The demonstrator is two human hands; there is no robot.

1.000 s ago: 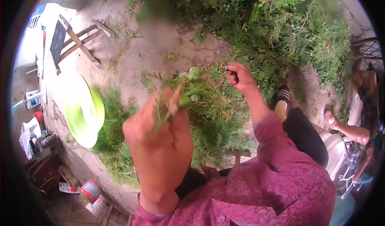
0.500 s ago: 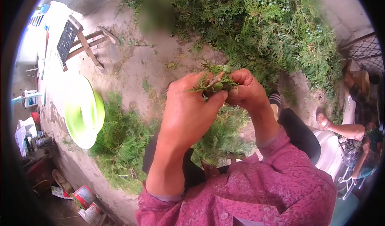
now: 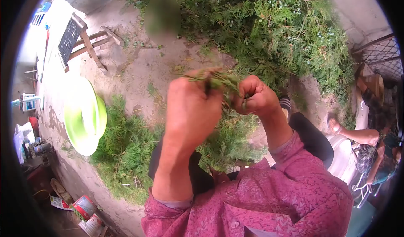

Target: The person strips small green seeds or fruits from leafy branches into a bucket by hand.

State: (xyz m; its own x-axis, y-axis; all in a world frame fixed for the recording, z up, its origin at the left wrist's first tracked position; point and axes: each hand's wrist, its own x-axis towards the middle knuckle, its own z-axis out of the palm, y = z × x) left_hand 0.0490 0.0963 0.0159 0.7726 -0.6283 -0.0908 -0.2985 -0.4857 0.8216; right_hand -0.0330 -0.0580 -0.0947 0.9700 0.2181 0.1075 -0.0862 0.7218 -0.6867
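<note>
Left hand (image 3: 193, 108) clenched round a small green leafy conifer sprig (image 3: 216, 80); right hand (image 3: 252, 96) fisted against it, apparently pinching it too. Lime-green plastic basin (image 3: 84, 117) well left.

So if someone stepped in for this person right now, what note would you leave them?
Left hand: closed around a green sprig, held up in front.
Right hand: fist closed on the same sprig.
Big branch pile lies ahead; clippings heap sits beside the green basin.
Done: some clippings heaped. Left: most of the pile, apparently.
</note>
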